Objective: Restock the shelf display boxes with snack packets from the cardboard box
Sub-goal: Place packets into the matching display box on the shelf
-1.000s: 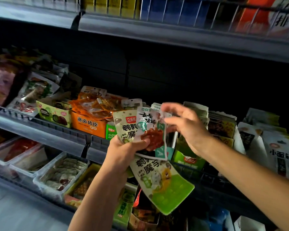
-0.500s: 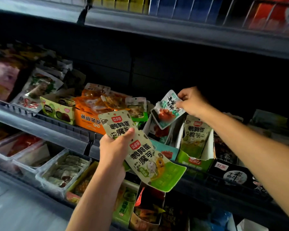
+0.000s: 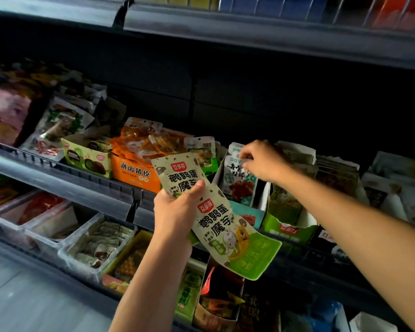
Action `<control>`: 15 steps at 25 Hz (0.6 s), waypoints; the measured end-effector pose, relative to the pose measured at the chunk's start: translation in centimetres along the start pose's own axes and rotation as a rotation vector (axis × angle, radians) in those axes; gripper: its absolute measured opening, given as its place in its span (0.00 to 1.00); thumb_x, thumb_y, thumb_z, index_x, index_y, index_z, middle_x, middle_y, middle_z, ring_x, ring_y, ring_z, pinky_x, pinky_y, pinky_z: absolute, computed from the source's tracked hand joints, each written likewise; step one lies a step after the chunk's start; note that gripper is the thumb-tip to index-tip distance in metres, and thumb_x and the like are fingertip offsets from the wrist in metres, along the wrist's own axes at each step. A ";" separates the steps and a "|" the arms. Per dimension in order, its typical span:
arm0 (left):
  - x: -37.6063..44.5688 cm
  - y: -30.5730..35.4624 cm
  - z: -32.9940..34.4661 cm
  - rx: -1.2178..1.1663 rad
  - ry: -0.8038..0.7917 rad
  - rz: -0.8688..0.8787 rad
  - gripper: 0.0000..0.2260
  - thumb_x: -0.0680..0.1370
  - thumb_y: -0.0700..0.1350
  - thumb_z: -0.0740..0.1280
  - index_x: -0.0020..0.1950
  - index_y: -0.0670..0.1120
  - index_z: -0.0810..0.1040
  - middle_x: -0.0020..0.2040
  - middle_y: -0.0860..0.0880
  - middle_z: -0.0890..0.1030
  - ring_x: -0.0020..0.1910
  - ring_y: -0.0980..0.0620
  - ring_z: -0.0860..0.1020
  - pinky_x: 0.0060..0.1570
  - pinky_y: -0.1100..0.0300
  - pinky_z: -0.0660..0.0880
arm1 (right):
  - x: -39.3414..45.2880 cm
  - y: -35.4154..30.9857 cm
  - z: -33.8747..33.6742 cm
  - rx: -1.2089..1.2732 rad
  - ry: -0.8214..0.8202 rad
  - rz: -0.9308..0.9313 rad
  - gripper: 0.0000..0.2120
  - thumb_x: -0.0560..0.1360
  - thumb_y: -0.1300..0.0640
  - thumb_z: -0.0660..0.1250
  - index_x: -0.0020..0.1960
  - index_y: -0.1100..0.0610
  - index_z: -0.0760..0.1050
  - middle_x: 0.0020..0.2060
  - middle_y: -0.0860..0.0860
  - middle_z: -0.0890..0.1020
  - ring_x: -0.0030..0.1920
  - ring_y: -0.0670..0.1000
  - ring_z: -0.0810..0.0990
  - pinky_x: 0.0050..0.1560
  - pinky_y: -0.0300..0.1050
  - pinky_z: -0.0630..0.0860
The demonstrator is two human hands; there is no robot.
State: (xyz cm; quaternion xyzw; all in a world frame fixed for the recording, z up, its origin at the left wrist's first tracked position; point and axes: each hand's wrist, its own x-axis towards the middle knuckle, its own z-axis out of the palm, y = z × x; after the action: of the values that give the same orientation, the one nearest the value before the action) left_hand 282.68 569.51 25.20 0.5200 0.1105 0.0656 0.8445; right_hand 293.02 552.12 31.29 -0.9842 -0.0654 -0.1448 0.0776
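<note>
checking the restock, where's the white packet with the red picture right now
In the head view, the white packet stands upright in the open display box right of the orange box, with the right hand at its top edge.

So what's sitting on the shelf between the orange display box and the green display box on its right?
In the head view, between the orange display box and the green display box stands a white-and-teal display box, where the right hand sets a white snack packet.

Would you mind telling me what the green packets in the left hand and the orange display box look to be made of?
Green packets: probably thin plastic film, matte print; they bend and curl in the left hand. Orange display box: seemingly printed cardboard, with flat stiff walls and a cut-open top.
</note>
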 end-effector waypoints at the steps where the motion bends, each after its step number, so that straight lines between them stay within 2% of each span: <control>1: 0.0 0.0 0.0 0.001 -0.007 0.001 0.06 0.75 0.41 0.74 0.51 0.45 0.82 0.40 0.48 0.87 0.39 0.47 0.86 0.41 0.48 0.83 | 0.0 -0.3 0.6 -0.062 0.034 -0.029 0.07 0.79 0.59 0.67 0.56 0.52 0.79 0.54 0.50 0.82 0.51 0.50 0.78 0.58 0.47 0.71; 2: -0.1 0.0 -0.1 0.002 -0.013 0.004 0.06 0.75 0.41 0.74 0.51 0.45 0.82 0.40 0.48 0.87 0.39 0.46 0.86 0.42 0.47 0.83 | 0.0 -0.5 1.1 -0.121 0.068 -0.053 0.07 0.79 0.59 0.66 0.55 0.51 0.79 0.53 0.50 0.82 0.54 0.51 0.79 0.61 0.50 0.68; 4: 0.0 0.0 -0.3 0.003 -0.019 0.009 0.06 0.75 0.41 0.73 0.51 0.45 0.82 0.40 0.49 0.87 0.39 0.47 0.86 0.41 0.48 0.83 | 0.2 -0.3 1.6 -0.209 0.127 -0.073 0.07 0.79 0.59 0.65 0.54 0.51 0.78 0.51 0.50 0.82 0.56 0.53 0.79 0.62 0.52 0.63; 7: -0.1 0.2 -0.5 0.002 -0.025 0.025 0.06 0.75 0.41 0.73 0.51 0.45 0.82 0.38 0.50 0.87 0.37 0.49 0.86 0.33 0.55 0.82 | 0.2 -0.1 1.6 -0.352 0.158 -0.089 0.13 0.78 0.56 0.64 0.62 0.53 0.73 0.57 0.51 0.79 0.59 0.54 0.75 0.62 0.53 0.63; 9: -0.3 0.3 -0.5 -0.013 -0.034 0.015 0.06 0.76 0.42 0.73 0.52 0.45 0.82 0.38 0.50 0.87 0.37 0.49 0.86 0.33 0.54 0.82 | -0.7 -0.3 1.0 -0.341 0.209 -0.123 0.14 0.79 0.54 0.63 0.64 0.54 0.72 0.59 0.51 0.77 0.61 0.55 0.73 0.62 0.52 0.66; 11: -0.6 0.6 -0.4 -0.040 -0.055 -0.011 0.07 0.76 0.43 0.73 0.53 0.45 0.81 0.40 0.47 0.87 0.39 0.46 0.86 0.38 0.48 0.83 | -3.2 -0.7 -0.1 -0.059 0.277 -0.144 0.10 0.80 0.50 0.63 0.58 0.53 0.74 0.54 0.50 0.80 0.54 0.52 0.78 0.53 0.47 0.74; 12: -0.8 0.8 -0.3 -0.055 -0.070 -0.020 0.08 0.76 0.43 0.73 0.54 0.45 0.81 0.41 0.46 0.87 0.40 0.45 0.86 0.39 0.46 0.83 | -5.0 -1.0 -0.7 0.171 0.232 -0.111 0.11 0.79 0.47 0.64 0.56 0.52 0.75 0.50 0.49 0.81 0.49 0.51 0.81 0.48 0.46 0.77; 13: -1.0 1.0 -0.2 -0.066 -0.086 -0.023 0.09 0.76 0.43 0.73 0.55 0.44 0.81 0.43 0.46 0.87 0.41 0.44 0.86 0.40 0.44 0.83 | -7.0 -1.3 -1.4 0.419 0.093 -0.053 0.13 0.78 0.44 0.66 0.57 0.51 0.74 0.48 0.48 0.82 0.45 0.50 0.82 0.44 0.46 0.79; 15: -1.7 1.1 0.3 -0.075 -0.127 -0.020 0.10 0.76 0.43 0.72 0.56 0.43 0.81 0.45 0.44 0.87 0.42 0.43 0.86 0.41 0.42 0.83 | -11.4 -1.7 -2.8 0.822 -0.329 0.133 0.24 0.70 0.44 0.72 0.63 0.49 0.70 0.50 0.50 0.83 0.47 0.51 0.84 0.46 0.45 0.79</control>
State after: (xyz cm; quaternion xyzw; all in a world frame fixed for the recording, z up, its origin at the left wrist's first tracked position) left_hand 281.12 569.36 26.56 0.4901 0.0592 0.0281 0.8692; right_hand 281.19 552.12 30.86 -0.8836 -0.0656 0.0570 0.4601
